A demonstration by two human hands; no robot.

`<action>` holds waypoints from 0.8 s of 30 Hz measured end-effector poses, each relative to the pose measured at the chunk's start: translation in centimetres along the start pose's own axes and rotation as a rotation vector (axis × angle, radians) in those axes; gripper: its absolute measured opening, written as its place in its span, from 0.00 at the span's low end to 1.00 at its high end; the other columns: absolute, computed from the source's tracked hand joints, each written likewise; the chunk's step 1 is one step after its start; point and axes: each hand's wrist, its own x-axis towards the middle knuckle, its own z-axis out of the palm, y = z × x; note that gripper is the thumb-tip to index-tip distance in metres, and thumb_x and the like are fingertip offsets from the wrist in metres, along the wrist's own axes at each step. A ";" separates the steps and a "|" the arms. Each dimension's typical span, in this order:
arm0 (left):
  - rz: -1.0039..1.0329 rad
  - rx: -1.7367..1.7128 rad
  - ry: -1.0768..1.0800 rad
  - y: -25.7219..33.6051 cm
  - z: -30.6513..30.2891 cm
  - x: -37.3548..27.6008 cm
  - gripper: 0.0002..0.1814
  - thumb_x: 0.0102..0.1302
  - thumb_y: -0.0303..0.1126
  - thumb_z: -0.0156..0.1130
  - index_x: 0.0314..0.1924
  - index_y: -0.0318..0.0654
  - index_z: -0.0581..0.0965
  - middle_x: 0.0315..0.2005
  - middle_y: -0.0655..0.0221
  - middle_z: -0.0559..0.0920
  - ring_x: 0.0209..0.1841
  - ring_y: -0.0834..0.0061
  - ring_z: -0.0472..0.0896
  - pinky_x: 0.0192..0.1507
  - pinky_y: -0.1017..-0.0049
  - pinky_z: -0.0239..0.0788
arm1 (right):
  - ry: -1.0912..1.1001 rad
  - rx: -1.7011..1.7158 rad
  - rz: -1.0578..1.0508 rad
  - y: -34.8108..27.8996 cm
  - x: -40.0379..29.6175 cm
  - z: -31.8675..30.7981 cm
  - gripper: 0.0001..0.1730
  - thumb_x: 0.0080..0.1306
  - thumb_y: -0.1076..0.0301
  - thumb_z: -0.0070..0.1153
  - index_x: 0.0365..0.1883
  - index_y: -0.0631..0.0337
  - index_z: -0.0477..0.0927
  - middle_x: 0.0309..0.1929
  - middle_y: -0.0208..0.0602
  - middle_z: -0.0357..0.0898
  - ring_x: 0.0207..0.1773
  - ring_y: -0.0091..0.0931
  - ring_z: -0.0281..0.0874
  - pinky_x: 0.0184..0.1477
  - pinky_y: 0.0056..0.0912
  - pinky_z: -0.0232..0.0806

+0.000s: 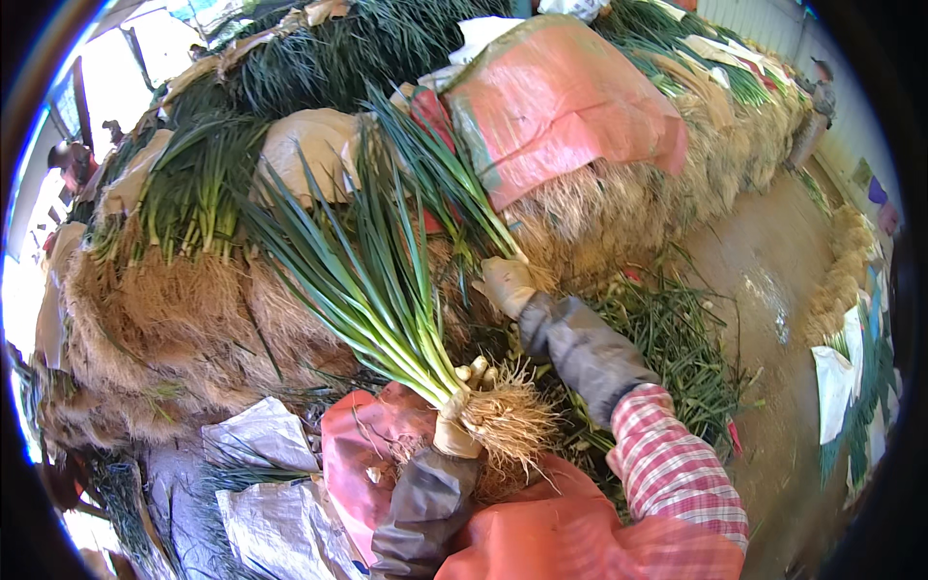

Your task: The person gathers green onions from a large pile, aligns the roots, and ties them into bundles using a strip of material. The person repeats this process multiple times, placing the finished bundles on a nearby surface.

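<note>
My left hand, in a pale glove, grips a bunch of green onions near the roots. Their long green leaves fan up and to the left, and the tangled tan roots spread to the right above my lap. My right hand, gloved too, reaches forward to the white base of another green onion stalk group. The fingers are partly hidden there, so whether they close on it cannot be told. A red waterproof apron covers my lap.
Stacked green onions with roots outward form a long pile ahead, partly under a red plastic sheet. Leaf trimmings lie on the wet floor at right. White sacks lie at lower left. A person stands far right, another far left.
</note>
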 end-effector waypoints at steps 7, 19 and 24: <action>0.164 0.109 0.051 0.2 -0.8 0.0 0.28 0.62 0.36 0.66 0.62 0.44 0.73 0.73 0.63 0.63 0.73 0.52 0.61 0.68 0.44 0.60 | -0.499 0.808 0.267 -1.2 0.8 -3.7 0.30 0.66 0.45 0.59 0.45 0.70 0.82 0.40 0.52 0.85 0.46 0.41 0.84 0.47 0.40 0.75; -0.044 0.406 0.353 -1.3 -2.0 0.9 0.21 0.64 0.31 0.65 0.57 0.37 0.75 0.45 0.66 0.82 0.47 0.69 0.81 0.52 0.67 0.75 | -0.510 1.376 0.564 -3.3 -3.9 -6.7 0.26 0.69 0.44 0.58 0.50 0.58 0.84 0.38 0.24 0.82 0.34 0.17 0.73 0.36 0.21 0.66; -0.017 0.407 0.415 -1.1 -1.6 0.3 0.24 0.62 0.30 0.67 0.58 0.38 0.74 0.48 0.70 0.80 0.51 0.71 0.78 0.56 0.70 0.71 | 0.189 1.150 0.336 -5.0 -4.3 -4.1 0.24 0.73 0.50 0.55 0.48 0.66 0.83 0.27 0.31 0.80 0.24 0.20 0.70 0.24 0.23 0.63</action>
